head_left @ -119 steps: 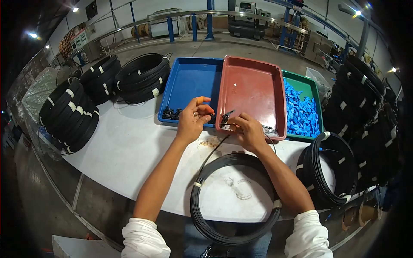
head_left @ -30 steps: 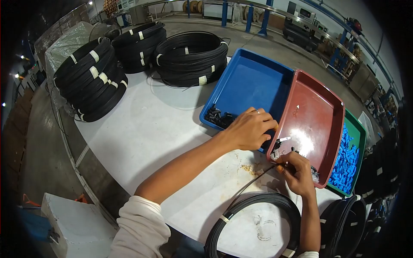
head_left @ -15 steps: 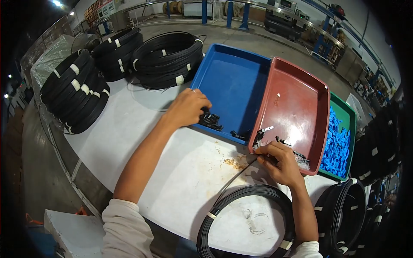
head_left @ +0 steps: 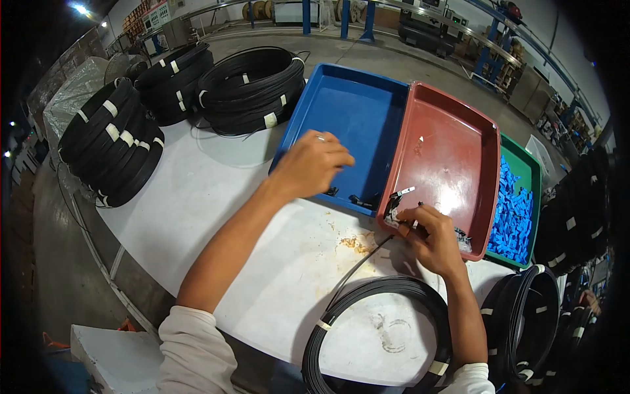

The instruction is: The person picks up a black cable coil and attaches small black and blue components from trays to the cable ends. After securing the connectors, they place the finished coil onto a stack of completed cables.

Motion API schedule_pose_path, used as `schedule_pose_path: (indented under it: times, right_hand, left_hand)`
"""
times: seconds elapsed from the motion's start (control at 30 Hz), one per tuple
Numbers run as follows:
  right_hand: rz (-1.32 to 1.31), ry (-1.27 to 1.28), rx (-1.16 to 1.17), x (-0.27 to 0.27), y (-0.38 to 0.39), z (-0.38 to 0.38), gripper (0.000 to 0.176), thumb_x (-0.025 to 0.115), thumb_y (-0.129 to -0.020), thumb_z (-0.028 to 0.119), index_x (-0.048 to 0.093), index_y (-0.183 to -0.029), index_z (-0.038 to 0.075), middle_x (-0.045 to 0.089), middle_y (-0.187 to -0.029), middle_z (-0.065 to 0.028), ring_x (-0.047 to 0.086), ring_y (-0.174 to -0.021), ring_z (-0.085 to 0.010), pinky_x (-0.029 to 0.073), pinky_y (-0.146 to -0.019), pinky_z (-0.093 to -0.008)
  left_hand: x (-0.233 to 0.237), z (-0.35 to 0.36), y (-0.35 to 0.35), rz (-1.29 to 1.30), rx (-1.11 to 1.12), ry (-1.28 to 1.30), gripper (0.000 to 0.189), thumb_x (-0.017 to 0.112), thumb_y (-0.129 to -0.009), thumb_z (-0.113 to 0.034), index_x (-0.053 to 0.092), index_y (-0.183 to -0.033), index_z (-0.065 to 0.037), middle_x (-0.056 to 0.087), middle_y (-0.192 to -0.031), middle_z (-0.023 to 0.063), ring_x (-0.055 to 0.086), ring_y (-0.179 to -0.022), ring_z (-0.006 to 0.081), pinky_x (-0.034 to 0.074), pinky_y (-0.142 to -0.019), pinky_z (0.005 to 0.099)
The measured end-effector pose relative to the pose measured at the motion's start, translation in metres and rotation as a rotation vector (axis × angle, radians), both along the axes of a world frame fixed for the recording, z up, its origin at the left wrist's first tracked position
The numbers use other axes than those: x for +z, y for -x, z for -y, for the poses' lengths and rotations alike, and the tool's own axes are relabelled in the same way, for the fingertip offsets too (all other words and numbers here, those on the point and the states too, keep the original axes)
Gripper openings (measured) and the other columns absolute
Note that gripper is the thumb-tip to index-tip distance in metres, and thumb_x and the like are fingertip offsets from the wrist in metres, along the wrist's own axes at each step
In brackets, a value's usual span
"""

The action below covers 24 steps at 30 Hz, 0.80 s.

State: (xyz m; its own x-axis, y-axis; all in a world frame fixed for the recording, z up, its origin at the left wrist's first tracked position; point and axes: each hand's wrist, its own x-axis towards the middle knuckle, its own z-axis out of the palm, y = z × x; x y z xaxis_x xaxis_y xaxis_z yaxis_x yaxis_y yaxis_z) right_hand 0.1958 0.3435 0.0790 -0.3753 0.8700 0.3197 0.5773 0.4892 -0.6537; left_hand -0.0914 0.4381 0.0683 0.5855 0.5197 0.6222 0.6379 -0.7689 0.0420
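Note:
My left hand is over the near left part of the blue tray. Its fingers are curled and their tips are turned away, so what they hold is hidden. Small black plastic parts lie along the tray's near edge, partly behind this hand. At the near left corner of the red tray, my right hand pinches the end of a black cable. That cable runs up from a taped coil on the table. Beside the right fingers lie black and white small parts.
Several black cable coils stand at the back left of the white table. A green tray of blue parts adjoins the red one. More coils stand at right. Machines and rails are behind.
My left hand has moved right and lifted from the black parts by the blue tray's near edge. The right hand has shifted slightly right, and the view has turned a little.

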Motion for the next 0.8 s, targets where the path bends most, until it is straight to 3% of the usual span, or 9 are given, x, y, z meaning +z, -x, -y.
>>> schedule_pose_path:
  times: [0.03,0.1,0.2,0.23,0.3,0.33,0.57,0.63,0.8]
  right_hand:
    - [-0.004,0.002,0.001,0.0,-0.001,0.0,0.017,0.069,-0.082,0.001,0.07,-0.099,0.0,0.066,-0.088,-0.0146,0.064,-0.071,-0.0275,0.05,-0.065,-0.0355]
    - [0.045,-0.104,-0.175,-0.004,-0.005,-0.002,0.015,0.066,-0.082,0.002,0.069,-0.096,0.0,0.067,-0.089,-0.0163,0.066,-0.074,-0.0303,0.051,-0.067,-0.0378]
    - [0.064,-0.158,-0.301,-0.008,-0.012,-0.005,0.013,0.064,-0.082,0.004,0.069,-0.094,0.001,0.068,-0.09,-0.0173,0.069,-0.081,-0.0337,0.052,-0.073,-0.0415]
    - [0.09,-0.173,-0.359,-0.009,-0.015,-0.007,0.013,0.064,-0.082,0.005,0.069,-0.093,0.001,0.068,-0.09,-0.0174,0.069,-0.083,-0.0341,0.052,-0.074,-0.0423]
    - [0.07,-0.143,-0.391,-0.012,-0.021,-0.011,0.013,0.065,-0.081,0.007,0.069,-0.092,0.002,0.069,-0.09,-0.0166,0.069,-0.084,-0.0343,0.053,-0.075,-0.0425]
    - [0.076,-0.166,-0.41,-0.013,-0.022,-0.011,0.013,0.065,-0.081,0.007,0.07,-0.092,0.002,0.069,-0.09,-0.0163,0.069,-0.084,-0.0343,0.053,-0.075,-0.0424]
    - [0.05,-0.225,-0.455,-0.009,-0.017,-0.009,0.012,0.068,-0.083,0.01,0.072,-0.093,0.003,0.069,-0.09,-0.0152,0.068,-0.083,-0.0356,0.052,-0.074,-0.0427]
    - [-0.021,-0.21,-0.493,-0.007,-0.016,-0.009,0.013,0.069,-0.085,0.012,0.073,-0.093,0.003,0.069,-0.09,-0.0157,0.068,-0.082,-0.0356,0.052,-0.073,-0.042]
    - [-0.096,-0.235,-0.489,-0.008,-0.015,-0.01,0.013,0.071,-0.085,0.011,0.073,-0.093,0.002,0.069,-0.086,-0.0151,0.067,-0.074,-0.0307,0.051,-0.066,-0.0384]
  left_hand:
    - [0.0,0.003,-0.015,-0.004,0.001,0.002,0.017,0.073,-0.076,-0.007,0.076,-0.093,-0.009,0.074,-0.098,0.0029,0.064,-0.103,0.0214,0.046,-0.093,0.0372]
    - [-0.002,0.008,-0.047,0.004,-0.22,-0.077,0.016,0.073,-0.076,-0.009,0.075,-0.091,-0.01,0.074,-0.095,0.0026,0.064,-0.105,0.0216,0.046,-0.093,0.037]
    - [-0.007,0.01,-0.089,-0.041,-0.258,-0.017,0.014,0.074,-0.074,-0.014,0.077,-0.088,-0.012,0.073,-0.089,0.0017,0.064,-0.102,0.0222,0.046,-0.093,0.0371]
    - [-0.006,0.011,-0.098,-0.039,-0.265,-0.017,0.014,0.074,-0.074,-0.014,0.077,-0.088,-0.012,0.073,-0.089,0.0017,0.064,-0.102,0.0222,0.046,-0.093,0.0371]
    - [-0.003,0.009,-0.114,-0.338,-0.199,0.061,0.013,0.075,-0.072,-0.018,0.078,-0.084,-0.014,0.072,-0.085,0.0016,0.063,-0.098,0.0225,0.045,-0.092,0.0372]
    - [-0.003,0.01,-0.121,-0.368,-0.186,0.071,0.011,0.076,-0.069,-0.019,0.078,-0.08,-0.016,0.071,-0.083,0.0018,0.062,-0.096,0.0225,0.044,-0.09,0.037]
    - [-0.02,-0.004,-0.142,-0.468,-0.115,0.164,0.011,0.071,-0.07,-0.012,0.078,-0.077,-0.017,0.072,-0.082,0.0033,0.064,-0.094,0.0233,0.045,-0.087,0.0373]
    - [-0.024,-0.008,-0.14,-0.368,-0.191,0.138,0.015,0.072,-0.064,-0.008,0.076,-0.072,-0.021,0.07,-0.074,0.0054,0.067,-0.081,0.0253,0.044,-0.079,0.0379]
    - [-0.019,-0.004,-0.141,-0.389,-0.171,0.114,0.009,0.071,-0.067,-0.01,0.075,-0.071,-0.017,0.069,-0.074,0.0055,0.066,-0.085,0.0246,0.045,-0.081,0.0374]
